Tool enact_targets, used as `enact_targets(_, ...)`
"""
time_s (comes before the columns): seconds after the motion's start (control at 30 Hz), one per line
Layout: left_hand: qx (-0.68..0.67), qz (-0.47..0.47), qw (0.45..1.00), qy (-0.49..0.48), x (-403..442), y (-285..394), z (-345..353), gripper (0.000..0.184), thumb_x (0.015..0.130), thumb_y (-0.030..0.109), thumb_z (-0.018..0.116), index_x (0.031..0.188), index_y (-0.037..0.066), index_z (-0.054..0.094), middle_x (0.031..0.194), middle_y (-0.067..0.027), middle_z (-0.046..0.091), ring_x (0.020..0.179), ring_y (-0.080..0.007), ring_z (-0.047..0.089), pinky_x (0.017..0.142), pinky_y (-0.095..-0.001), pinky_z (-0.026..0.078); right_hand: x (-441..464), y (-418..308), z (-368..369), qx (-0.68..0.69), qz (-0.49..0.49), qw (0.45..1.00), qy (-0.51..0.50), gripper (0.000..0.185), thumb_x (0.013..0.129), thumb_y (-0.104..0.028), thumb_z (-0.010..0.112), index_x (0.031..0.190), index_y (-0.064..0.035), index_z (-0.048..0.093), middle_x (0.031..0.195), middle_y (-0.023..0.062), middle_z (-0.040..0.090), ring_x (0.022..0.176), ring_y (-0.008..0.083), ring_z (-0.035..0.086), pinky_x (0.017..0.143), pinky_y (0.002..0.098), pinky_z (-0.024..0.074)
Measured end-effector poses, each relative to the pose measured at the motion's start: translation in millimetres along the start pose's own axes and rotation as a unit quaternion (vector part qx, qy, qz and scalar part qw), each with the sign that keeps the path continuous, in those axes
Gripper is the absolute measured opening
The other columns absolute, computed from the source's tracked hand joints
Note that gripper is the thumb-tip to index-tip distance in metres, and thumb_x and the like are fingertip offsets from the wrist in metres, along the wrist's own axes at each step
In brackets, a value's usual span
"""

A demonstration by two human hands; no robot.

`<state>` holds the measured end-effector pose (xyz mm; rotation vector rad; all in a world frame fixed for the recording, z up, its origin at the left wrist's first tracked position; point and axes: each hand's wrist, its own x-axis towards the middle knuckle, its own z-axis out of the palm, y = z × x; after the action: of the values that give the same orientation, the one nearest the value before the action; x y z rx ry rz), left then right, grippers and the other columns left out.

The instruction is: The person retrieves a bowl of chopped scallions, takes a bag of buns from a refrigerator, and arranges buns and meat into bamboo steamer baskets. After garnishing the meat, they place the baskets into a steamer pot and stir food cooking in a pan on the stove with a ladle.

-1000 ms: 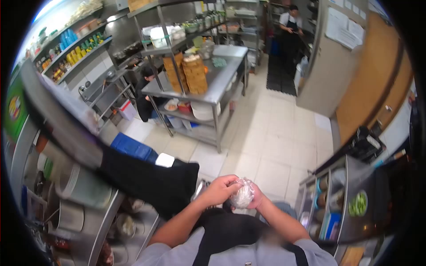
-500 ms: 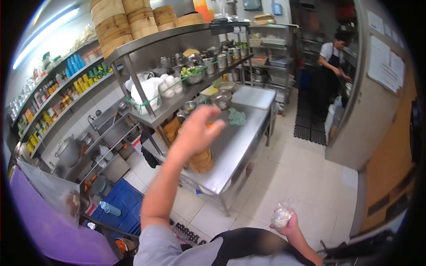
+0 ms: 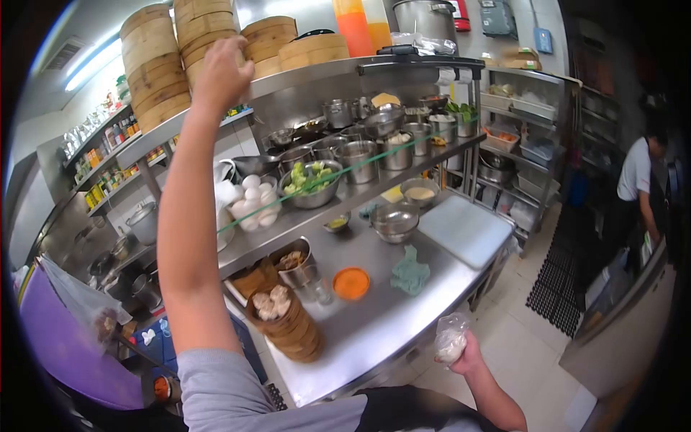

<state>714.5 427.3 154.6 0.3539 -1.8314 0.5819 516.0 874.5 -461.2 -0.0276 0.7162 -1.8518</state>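
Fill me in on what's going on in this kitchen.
Someone's right hand holds a plastic bag with something pale inside. Their left hand is raised to the steamers on the top shelf; whether it touches one is unclear. Below, a green cloth and a cutting board lie on the table. A co-worker leans forward at the right.

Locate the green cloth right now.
The green cloth lies on the steel table, right of centre in the head view, between the orange container and the white board.
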Motion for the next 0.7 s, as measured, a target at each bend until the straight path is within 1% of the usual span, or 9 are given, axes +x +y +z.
enact_targets(0.07,0.052,0.029,0.998,0.017,42,-11,33,0.045,0.089,0.021,0.067,0.131,0.007,0.063,0.132,-0.0172,0.063,0.126,-0.0373,0.058,0.109,-0.0434,0.047,44,-27,5,0.021,0.018,1.000,-0.008,0.058,0.101,-0.050,0.037,0.136,-0.0099,0.059,0.124,0.0143,0.069,0.109,0.0366,0.068,0.082,0.0629,0.0544)
enact_targets(0.17,0.099,-0.005,0.995,0.023,108,-23,88,0.055,0.087,0.024,0.068,0.138,0.006,0.057,0.139,-0.0201,0.059,0.133,-0.0362,0.054,0.112,-0.0439,0.043,95,-68,12,-0.045,0.008,0.999,-0.025,0.055,0.100,-0.056,0.041,0.131,-0.0159,0.063,0.117,0.0087,0.071,0.099,0.0329,0.070,0.072,0.0587,0.0549)
enact_targets(0.23,0.136,-0.008,0.991,-0.005,147,-42,127,0.068,0.085,0.025,0.069,0.147,0.008,0.049,0.146,-0.0212,0.055,0.137,-0.0385,0.050,0.116,-0.0431,0.040,115,-81,-2,0.061,0.031,0.997,-0.048,0.060,0.101,-0.051,0.037,0.137,-0.0070,0.058,0.124,0.0167,0.069,0.110,0.0382,0.067,0.082,0.0636,0.0547)
enact_targets(0.27,0.148,-0.017,0.988,-0.036,167,-57,145,0.076,0.083,0.029,0.071,0.152,0.009,0.044,0.150,-0.0214,0.052,0.141,-0.0386,0.047,0.118,-0.0434,0.039,121,-91,4,0.009,0.007,1.000,-0.022,0.059,0.101,-0.049,0.037,0.137,-0.0072,0.058,0.125,0.0171,0.068,0.110,0.0387,0.066,0.083,0.0642,0.0541)
enact_targets(0.37,0.172,-0.023,0.980,-0.100,192,-51,174,0.082,0.081,0.032,0.076,0.153,0.009,0.043,0.146,-0.0222,0.056,0.138,-0.0371,0.051,0.115,-0.0430,0.043,149,-114,-13,0.028,0.046,0.999,0.006,0.060,0.101,-0.049,0.037,0.139,-0.0063,0.056,0.127,0.0181,0.066,0.111,0.0397,0.065,0.084,0.0645,0.0535)
enact_targets(0.4,0.181,-0.018,0.978,-0.099,198,-45,178,0.082,0.081,0.032,0.076,0.153,0.009,0.043,0.146,-0.0222,0.056,0.138,-0.0371,0.051,0.115,-0.0430,0.043,151,-124,-8,0.017,0.052,0.998,0.029,0.060,0.100,-0.048,0.037,0.139,-0.0059,0.056,0.129,0.0187,0.065,0.113,0.0409,0.065,0.086,0.0649,0.0530)
enact_targets(0.5,0.162,-0.099,0.958,-0.213,213,-44,184,0.085,0.078,0.037,0.084,0.147,0.005,0.047,0.137,-0.0220,0.062,0.128,-0.0347,0.060,0.108,-0.0425,0.048,181,-143,-30,0.055,0.090,0.994,0.020,0.059,0.100,-0.049,0.037,0.137,-0.0072,0.056,0.129,0.0185,0.065,0.113,0.0418,0.064,0.087,0.0662,0.0525)
enact_targets(0.57,0.198,-0.166,0.889,-0.378,223,-46,191,0.081,0.076,0.039,0.088,0.138,0.001,0.052,0.127,-0.0220,0.067,0.117,-0.0330,0.065,0.100,-0.0422,0.051,198,-154,-32,0.049,0.098,0.994,0.015,0.056,0.100,-0.048,0.037,0.136,-0.0089,0.057,0.128,0.0180,0.065,0.113,0.0416,0.064,0.087,0.0681,0.0518)
enact_targets(0.7,0.245,-0.160,0.885,-0.363,228,-42,196,0.085,0.073,0.049,0.088,0.134,0.000,0.055,0.129,-0.0193,0.067,0.118,-0.0334,0.064,0.100,-0.0415,0.052,223,-180,-22,0.050,0.096,0.994,0.004,0.057,0.101,-0.048,0.036,0.137,-0.0095,0.057,0.126,0.0170,0.066,0.112,0.0423,0.064,0.083,0.0686,0.0538)
